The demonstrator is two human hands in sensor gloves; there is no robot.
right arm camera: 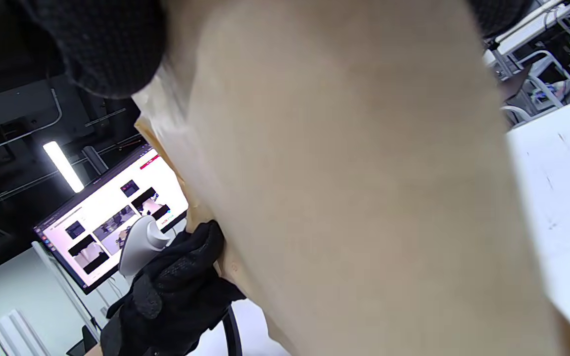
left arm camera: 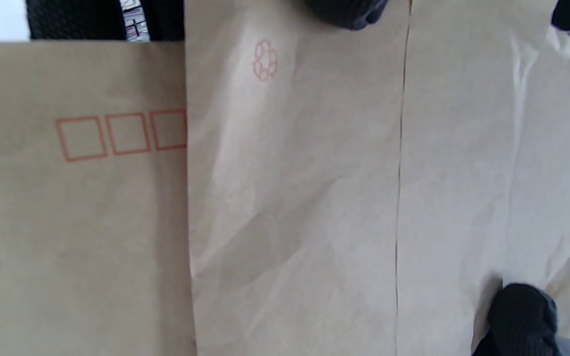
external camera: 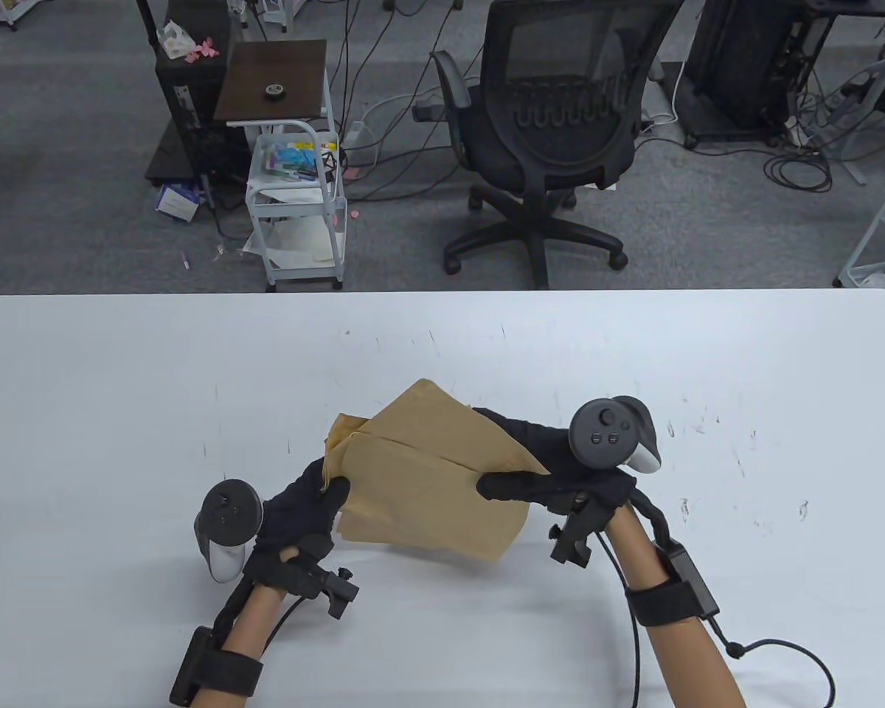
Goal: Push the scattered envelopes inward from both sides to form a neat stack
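Observation:
A loose bundle of brown paper envelopes [external camera: 428, 479] is held between both hands, tilted up off the white table [external camera: 118, 383]. My left hand [external camera: 306, 501] grips its left edge, thumb on the near face. My right hand [external camera: 538, 472] grips its right edge, thumb in front and fingers behind. In the left wrist view the envelopes [left arm camera: 285, 198] fill the frame, overlapping unevenly, one with red address boxes [left arm camera: 121, 136]. In the right wrist view the envelopes [right arm camera: 354, 188] fill the middle, with my left hand [right arm camera: 176, 291] at their far edge.
A black office chair [external camera: 553, 125] and a small white cart [external camera: 299, 192] stand on the floor beyond the table's far edge. A lit monitor [right arm camera: 112, 212] shows in the right wrist view.

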